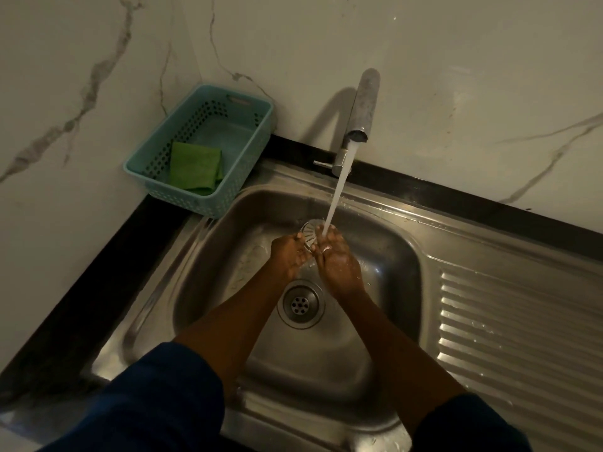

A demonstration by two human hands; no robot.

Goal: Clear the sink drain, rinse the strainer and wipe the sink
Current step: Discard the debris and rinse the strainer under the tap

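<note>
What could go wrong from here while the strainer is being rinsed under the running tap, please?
1. The strainer is held only at its edges by the wet left hand and right hand; it could slip and drop into the sink.
2. The water stream hits the hands and may splash onto the draining board.
3. The drain is uncovered, so loosened debris could wash straight down.
</note>
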